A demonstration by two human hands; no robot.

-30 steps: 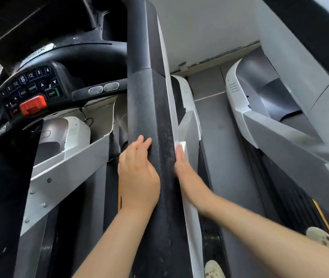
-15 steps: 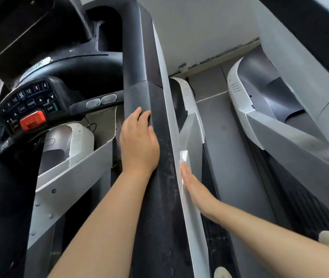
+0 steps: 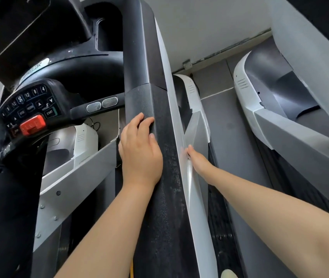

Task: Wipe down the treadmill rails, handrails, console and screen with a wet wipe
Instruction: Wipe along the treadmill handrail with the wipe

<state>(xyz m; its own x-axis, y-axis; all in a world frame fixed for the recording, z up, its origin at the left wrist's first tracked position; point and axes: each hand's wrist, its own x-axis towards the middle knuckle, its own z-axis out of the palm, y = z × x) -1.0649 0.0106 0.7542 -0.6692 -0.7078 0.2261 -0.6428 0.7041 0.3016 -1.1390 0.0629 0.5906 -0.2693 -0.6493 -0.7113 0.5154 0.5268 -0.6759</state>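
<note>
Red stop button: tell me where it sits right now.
In the head view the red stop button sits far left, at the lower edge of the console keypad, just below the START key, well left of the left hand on the black handrail.

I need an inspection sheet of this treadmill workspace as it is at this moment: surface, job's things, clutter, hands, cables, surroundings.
Surface: black handrail with pale specks on top; silver rail along its right side.
Job's things: console with keypad and red stop button; screen dark. Wet wipe: not clearly visible.
Clutter: nothing seen.
Hands: left hand rests on the handrail, fingers curving over it; right hand on the far side of the rail, fingers hidden.
Cables: thin dark cable below the console.
Surroundings: second treadmill on the right, grey floor, white wall.
</note>
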